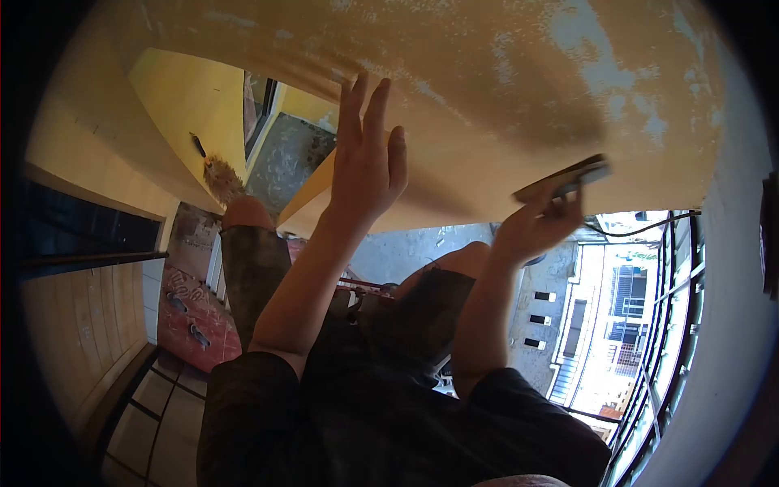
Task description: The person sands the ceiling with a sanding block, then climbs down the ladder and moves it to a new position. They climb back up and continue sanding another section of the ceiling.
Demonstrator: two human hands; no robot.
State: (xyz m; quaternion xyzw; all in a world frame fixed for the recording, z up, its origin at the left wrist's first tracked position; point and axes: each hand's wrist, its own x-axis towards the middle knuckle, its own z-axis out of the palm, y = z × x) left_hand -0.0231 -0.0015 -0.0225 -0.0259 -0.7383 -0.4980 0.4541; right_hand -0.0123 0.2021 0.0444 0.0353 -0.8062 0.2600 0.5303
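Observation:
My left hand is raised with its fingers spread, the fingertips right at the yellowish wall surface. It holds nothing. In my right hand is a flat rectangular sanding block, dark along its edge, tilted close to the same surface and a little blurred by motion. The fingers wrap around its underside. Pale whitish patches show through the yellow coat above the block.
A bushy duster with a black handle is beside the yellow wall at left. Sandals lie on a red floor at lower left. Metal railings run along the right, with a dark cable near them.

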